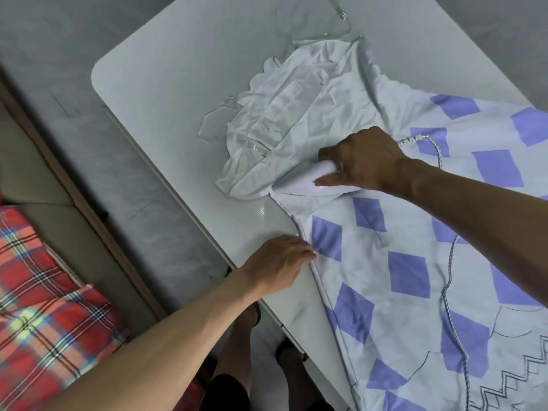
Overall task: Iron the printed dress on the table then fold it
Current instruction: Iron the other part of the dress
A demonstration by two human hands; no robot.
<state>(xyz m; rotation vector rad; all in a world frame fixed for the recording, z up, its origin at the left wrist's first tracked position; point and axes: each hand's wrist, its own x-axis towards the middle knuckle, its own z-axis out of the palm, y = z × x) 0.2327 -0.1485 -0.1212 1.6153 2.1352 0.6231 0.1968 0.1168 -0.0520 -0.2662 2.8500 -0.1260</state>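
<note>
right hand (pixel 364 158): fingers curled round iron (pixel 299 186) on dress (pixel 400 262) | left hand (pixel 275 262): fingers straight, together, pressing dress edge by tabletop's (pixel 178 84) near edge | dress: spread flat across tabletop

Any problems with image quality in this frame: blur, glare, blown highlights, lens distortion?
Head view: the wide-angle lens bows the table edges; the plaid cloth at lower left is smeared; the iron gripped by the right hand is blown out white, with little detail; the lighting is flat and the shadows are faint.
</note>
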